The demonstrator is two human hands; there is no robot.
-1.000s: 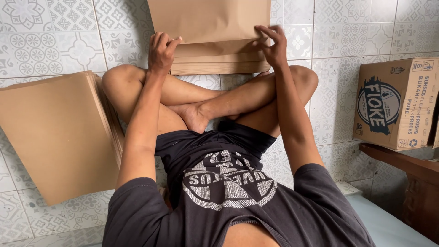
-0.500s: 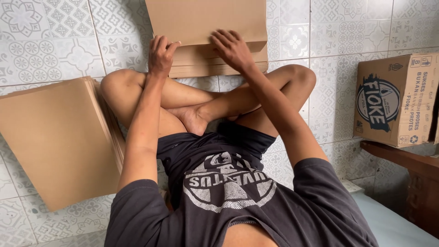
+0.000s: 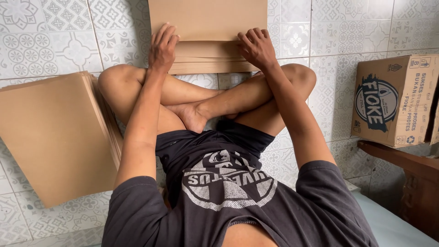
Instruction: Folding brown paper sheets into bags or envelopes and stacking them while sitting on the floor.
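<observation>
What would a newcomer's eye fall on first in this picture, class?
First, the two hands pressed on the brown cardboard stack at top centre: the left hand on its left edge, the right hand on its right. Next, the person's crossed bare legs on the patterned tile floor just below that stack. Then the second, larger pile of cardboard sheets at the left, and the printed carton at the right.

Soft, even daylight fills the scene, bright without glare. The stack of plain brown cardboard sheets (image 3: 208,43) casts only a faint shadow on the patterned white floor tiles (image 3: 50,41) beside it. Focus is sharp throughout; tile lines far from the stack bow slightly.
</observation>
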